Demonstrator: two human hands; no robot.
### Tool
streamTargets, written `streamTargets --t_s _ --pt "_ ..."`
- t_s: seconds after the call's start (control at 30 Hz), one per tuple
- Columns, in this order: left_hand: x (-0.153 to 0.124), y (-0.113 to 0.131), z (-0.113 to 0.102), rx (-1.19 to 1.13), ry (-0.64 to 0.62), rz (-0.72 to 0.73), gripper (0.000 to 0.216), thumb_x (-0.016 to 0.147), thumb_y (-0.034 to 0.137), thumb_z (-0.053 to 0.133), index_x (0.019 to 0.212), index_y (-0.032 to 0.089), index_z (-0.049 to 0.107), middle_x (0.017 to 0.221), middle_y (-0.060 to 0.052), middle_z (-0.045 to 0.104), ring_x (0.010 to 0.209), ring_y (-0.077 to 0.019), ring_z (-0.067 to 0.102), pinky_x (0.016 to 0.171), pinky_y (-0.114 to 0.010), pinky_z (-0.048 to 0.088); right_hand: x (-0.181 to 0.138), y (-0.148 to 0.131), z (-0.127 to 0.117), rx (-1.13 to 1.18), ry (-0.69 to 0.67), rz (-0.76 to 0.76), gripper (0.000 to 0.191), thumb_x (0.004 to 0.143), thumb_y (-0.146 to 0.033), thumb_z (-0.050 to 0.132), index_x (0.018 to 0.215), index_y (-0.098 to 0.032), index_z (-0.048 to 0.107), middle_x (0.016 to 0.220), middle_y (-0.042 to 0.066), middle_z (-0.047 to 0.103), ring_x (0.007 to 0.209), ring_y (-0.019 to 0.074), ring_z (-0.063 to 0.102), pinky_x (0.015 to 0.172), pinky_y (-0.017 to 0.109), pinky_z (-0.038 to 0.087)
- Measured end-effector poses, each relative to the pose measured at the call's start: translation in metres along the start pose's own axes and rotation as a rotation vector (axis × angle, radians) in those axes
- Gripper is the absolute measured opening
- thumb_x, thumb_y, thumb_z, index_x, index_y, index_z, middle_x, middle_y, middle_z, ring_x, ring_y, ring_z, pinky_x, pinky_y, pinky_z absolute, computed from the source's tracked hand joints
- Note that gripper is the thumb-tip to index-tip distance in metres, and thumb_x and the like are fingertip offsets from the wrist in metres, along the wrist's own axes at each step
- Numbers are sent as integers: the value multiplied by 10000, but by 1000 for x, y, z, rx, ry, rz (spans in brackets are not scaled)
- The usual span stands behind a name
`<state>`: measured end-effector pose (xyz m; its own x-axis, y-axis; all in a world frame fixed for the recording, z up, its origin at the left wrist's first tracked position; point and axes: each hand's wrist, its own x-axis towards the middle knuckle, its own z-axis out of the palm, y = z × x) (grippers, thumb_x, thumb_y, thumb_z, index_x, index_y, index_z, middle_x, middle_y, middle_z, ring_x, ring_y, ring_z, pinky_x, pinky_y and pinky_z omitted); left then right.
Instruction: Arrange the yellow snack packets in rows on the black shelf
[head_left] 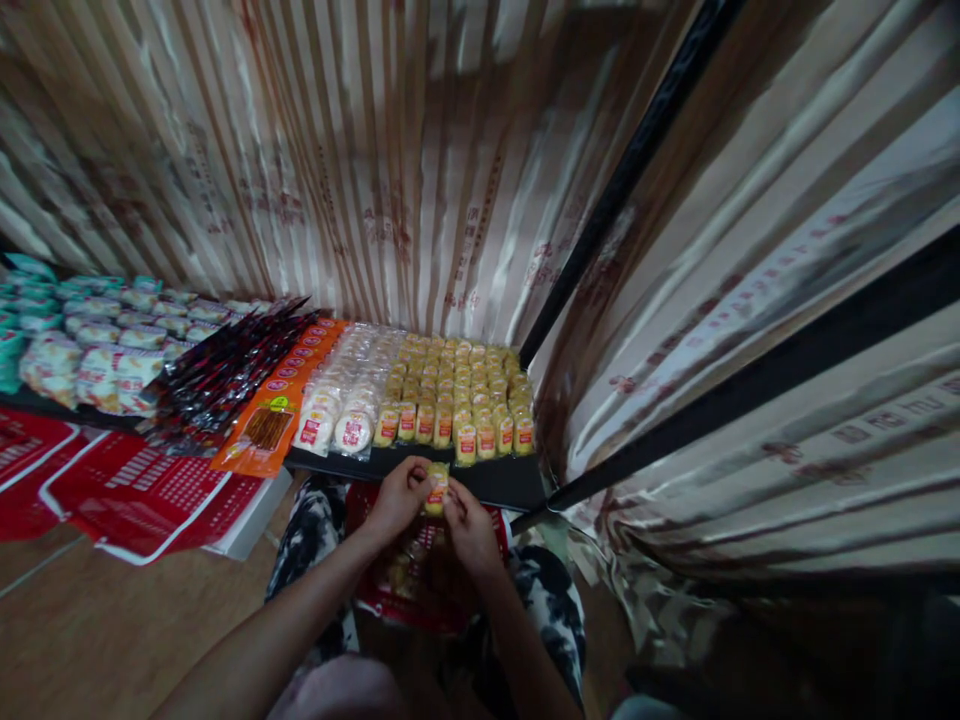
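Note:
Between my two hands is a small yellow snack packet [436, 490] with a red label. My left hand [403, 497] pinches its left edge, and my right hand [471, 528] grips its right side. Just beyond them, rows of matching yellow snack packets [486, 437] stand on a black shelf [495, 484]. Below my hands, between my knees, a red bag [427, 600] holds more packets that look yellowish; its inside is dim.
Left of the yellow rows lie white round snack packets [354, 430], an orange bag [264, 430], dark shiny packets [225, 375] and white-and-teal packets [120, 370]. Red printed bags [157, 490] hang at the left front. Striped curtains [420, 180] and black poles [630, 180] enclose the back and right.

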<state>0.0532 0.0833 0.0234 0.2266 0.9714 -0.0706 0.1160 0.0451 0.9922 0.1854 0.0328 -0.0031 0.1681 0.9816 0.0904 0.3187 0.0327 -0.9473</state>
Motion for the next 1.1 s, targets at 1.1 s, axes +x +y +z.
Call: streamTargets --t_s 1.1 --pt "53 4 35 512 205 192 74 808 177 490 865 174 536 851 -24 528 794 -140 533 750 -272 453 42 26 17 -418 233 -201 409 896 -306 314 1223 -201 535 1073 97 563 958 165 579 832 278 479"
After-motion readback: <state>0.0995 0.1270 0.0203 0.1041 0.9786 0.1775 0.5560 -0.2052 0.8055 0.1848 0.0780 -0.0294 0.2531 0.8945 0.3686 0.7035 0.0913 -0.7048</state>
